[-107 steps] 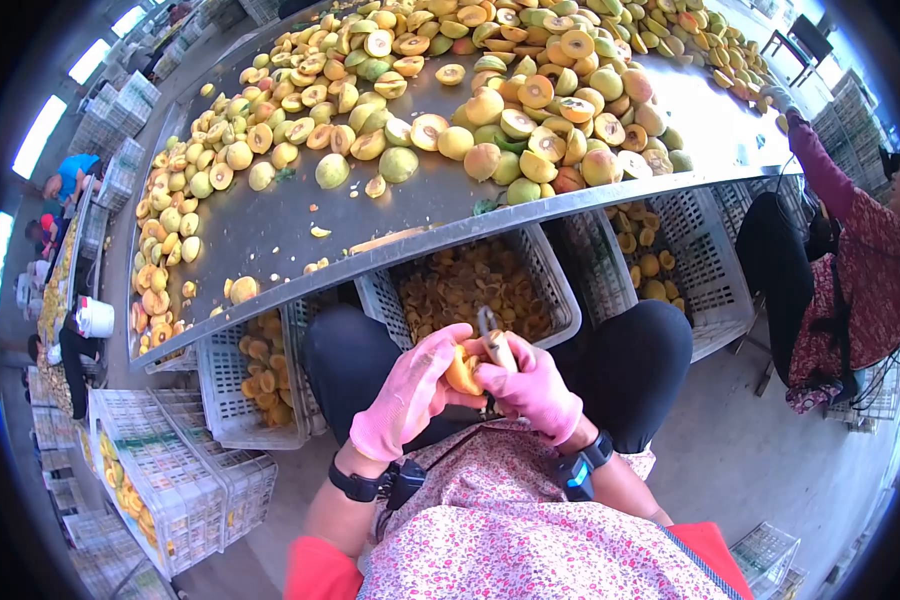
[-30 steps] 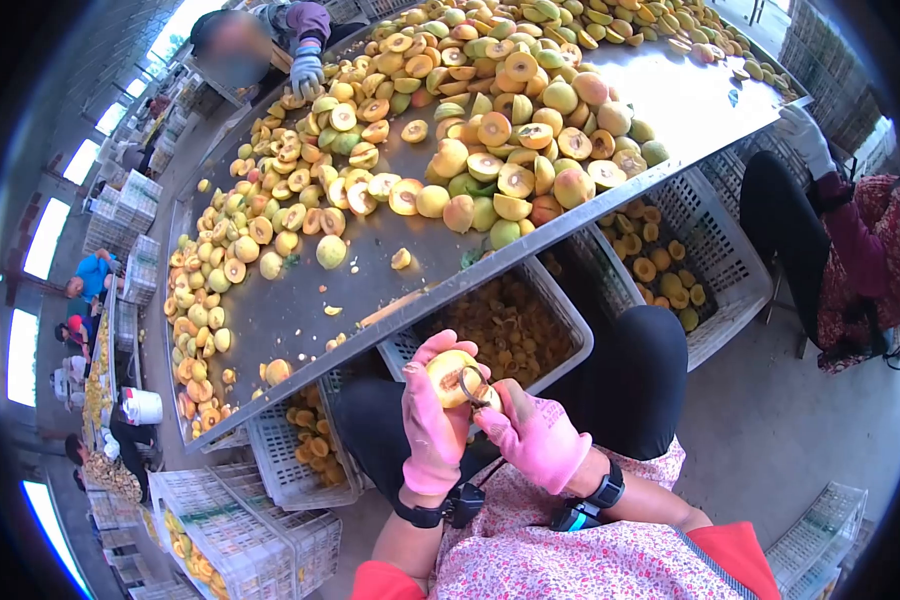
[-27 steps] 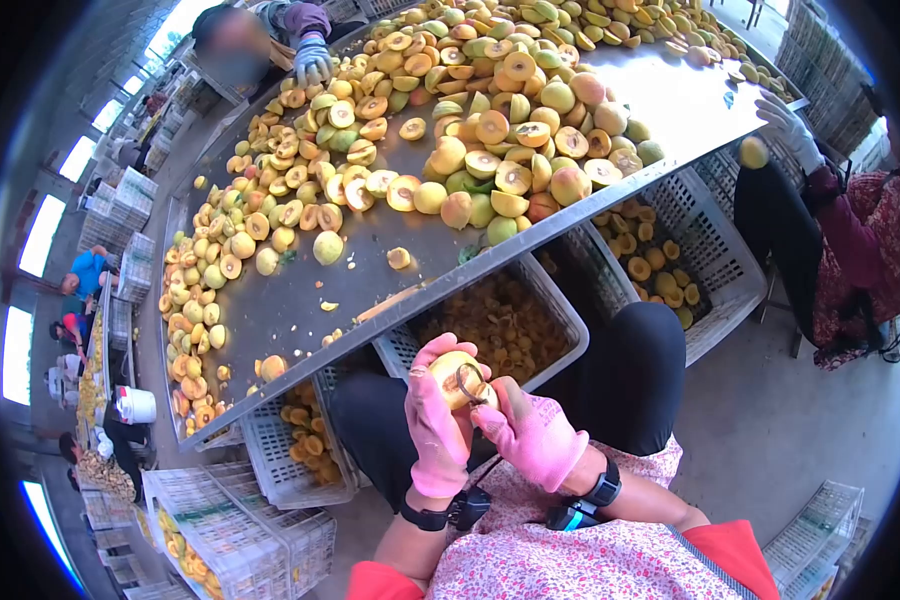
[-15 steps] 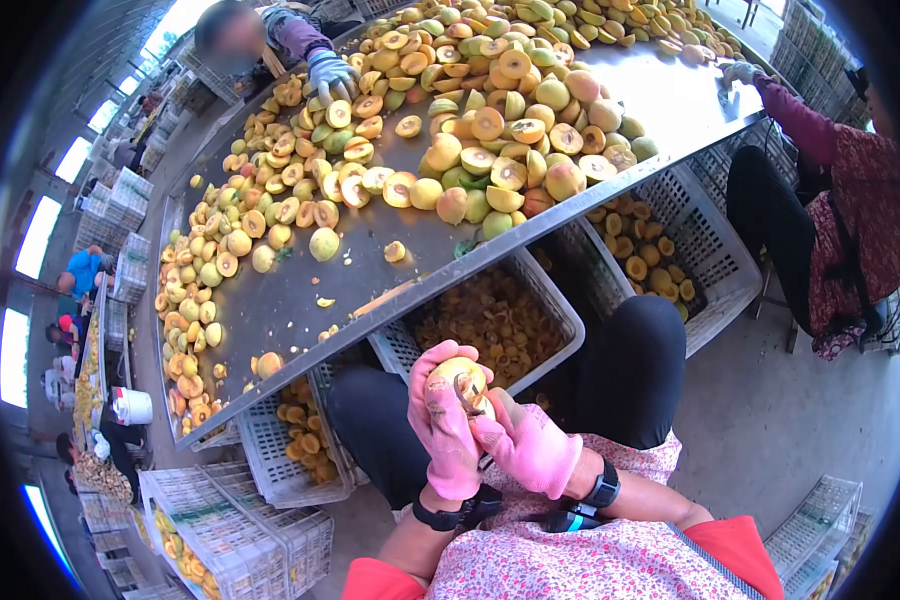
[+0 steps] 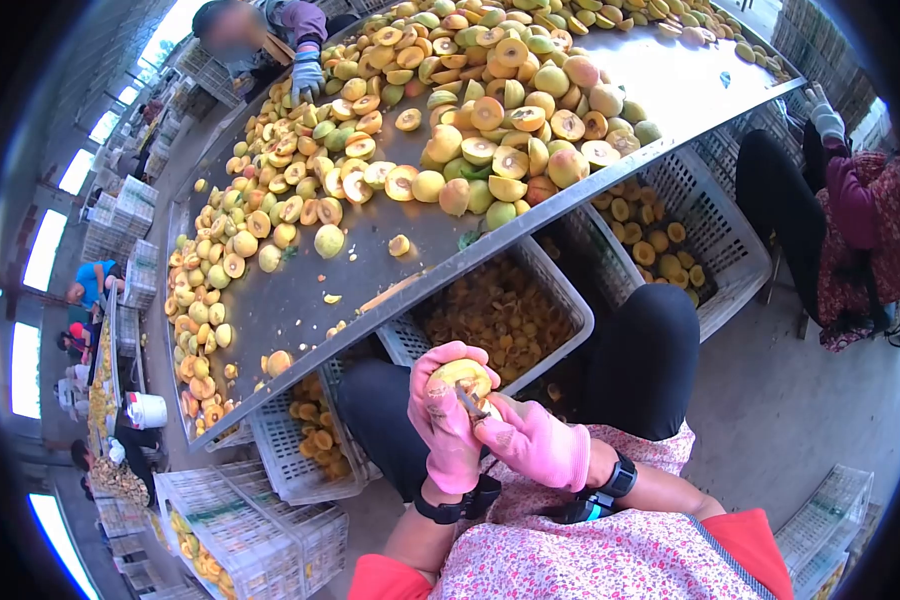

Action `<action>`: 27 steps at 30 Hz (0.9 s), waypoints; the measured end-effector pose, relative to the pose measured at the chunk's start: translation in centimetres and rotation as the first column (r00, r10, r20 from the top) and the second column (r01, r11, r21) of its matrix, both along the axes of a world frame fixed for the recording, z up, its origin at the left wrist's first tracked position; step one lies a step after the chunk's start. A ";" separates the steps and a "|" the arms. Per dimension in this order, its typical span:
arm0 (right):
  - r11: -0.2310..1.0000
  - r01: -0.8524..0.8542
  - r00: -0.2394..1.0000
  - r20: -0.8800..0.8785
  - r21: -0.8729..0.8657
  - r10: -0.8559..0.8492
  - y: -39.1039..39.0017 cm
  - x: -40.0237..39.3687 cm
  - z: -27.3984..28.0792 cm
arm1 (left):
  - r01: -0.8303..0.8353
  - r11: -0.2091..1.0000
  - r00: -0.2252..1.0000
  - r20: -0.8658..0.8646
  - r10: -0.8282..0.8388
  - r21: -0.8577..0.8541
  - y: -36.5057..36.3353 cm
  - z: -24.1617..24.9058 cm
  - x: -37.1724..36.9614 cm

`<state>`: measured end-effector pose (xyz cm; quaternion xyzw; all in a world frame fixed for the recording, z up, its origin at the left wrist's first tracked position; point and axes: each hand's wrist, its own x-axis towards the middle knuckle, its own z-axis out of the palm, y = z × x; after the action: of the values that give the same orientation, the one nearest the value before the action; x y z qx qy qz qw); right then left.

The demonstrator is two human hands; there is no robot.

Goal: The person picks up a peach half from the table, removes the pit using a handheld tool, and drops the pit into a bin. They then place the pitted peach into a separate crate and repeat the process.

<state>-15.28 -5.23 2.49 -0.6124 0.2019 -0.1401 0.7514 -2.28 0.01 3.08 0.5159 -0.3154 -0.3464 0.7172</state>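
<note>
A yellow halved fruit (image 5: 459, 375) sits in my left hand (image 5: 444, 425), whose pink-gloved fingers wrap round it. Against the fruit's cut side, my right hand (image 5: 536, 440), also in a pink glove, holds a small dark metal tool (image 5: 470, 402). Both hands are close together above my lap, in front of a white crate (image 5: 582, 312) of fruit pieces. Beyond them, a metal table (image 5: 370, 270) bears a large heap of halved and whole fruit (image 5: 480, 150).
Crates of fruit halves stand under the table's edge, left (image 5: 300, 490) and right (image 5: 735, 255). Stacked crates (image 5: 270, 535) are at lower left. Co-workers sit across the table (image 5: 305, 25) and at right (image 5: 860, 220). A white bucket (image 5: 147, 410) stands far left.
The view has shifted slightly. The co-worker across the table has drawn a gloved hand back leftwards; the one at right has lifted a hand off the table. My hands still hold the fruit and tool.
</note>
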 end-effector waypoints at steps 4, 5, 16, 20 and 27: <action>0.952 0.042 0.994 0.082 0.303 -0.071 0.4 0.2 0.3 | -0.040 0.999 0.999 0.010 0.040 -0.020 0.1 0.5 0.2; 0.976 -0.014 1.000 0.004 0.219 0.013 -0.4 -0.1 0.5 | 0.064 0.998 0.998 -0.016 -0.064 0.022 0.0 1.2 1.1; 0.929 -0.170 0.968 -0.231 -0.330 0.096 0.0 0.5 1.6 | -0.111 0.967 0.991 0.096 0.091 0.230 0.8 3.2 1.0; 0.940 -0.205 0.959 -0.250 -0.273 0.137 0.3 0.6 2.2 | -0.187 0.943 0.975 0.169 0.144 0.275 1.4 3.2 1.6; 0.964 -0.241 0.970 0.014 0.111 0.241 0.9 0.9 1.3 | -0.186 0.968 0.982 0.067 0.177 0.170 2.3 2.8 1.0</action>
<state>-14.38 -4.29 3.80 -0.5894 0.1334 -0.0361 0.7960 -1.27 2.35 5.92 0.6122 -0.2535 -0.2924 0.6895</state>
